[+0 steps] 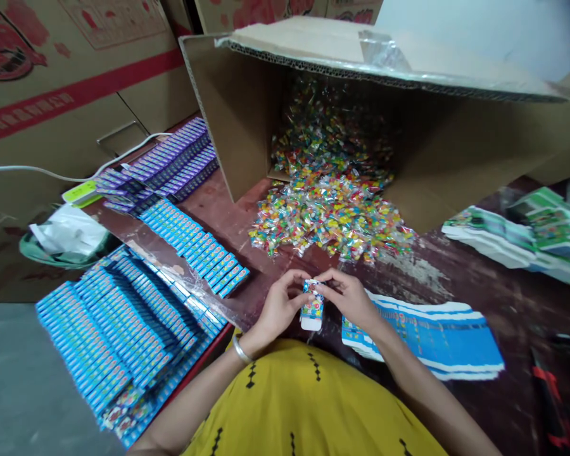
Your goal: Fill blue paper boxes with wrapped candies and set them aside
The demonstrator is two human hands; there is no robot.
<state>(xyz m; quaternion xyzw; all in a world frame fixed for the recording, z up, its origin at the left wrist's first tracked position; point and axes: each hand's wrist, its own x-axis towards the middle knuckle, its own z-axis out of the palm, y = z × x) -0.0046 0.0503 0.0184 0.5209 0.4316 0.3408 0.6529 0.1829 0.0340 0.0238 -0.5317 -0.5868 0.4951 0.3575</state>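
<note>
Between my two hands, close to my body, is a small printed candy box with a white flap at its lower end. My left hand grips its left side, thumb on the front. My right hand pinches the upper right of the same box, and its fingers partly cover the top. Beyond the hands lies a heap of small clear candy packets, spilling from a cardboard box laid on its side. A fanned stack of flat blue cartons rests beside my right forearm.
Rows of blue candy boxes fill the left, with a shorter row on the table. Purple boxes, a green basket and a white cable lie farther back. Green cartons and a red-black tool are at right.
</note>
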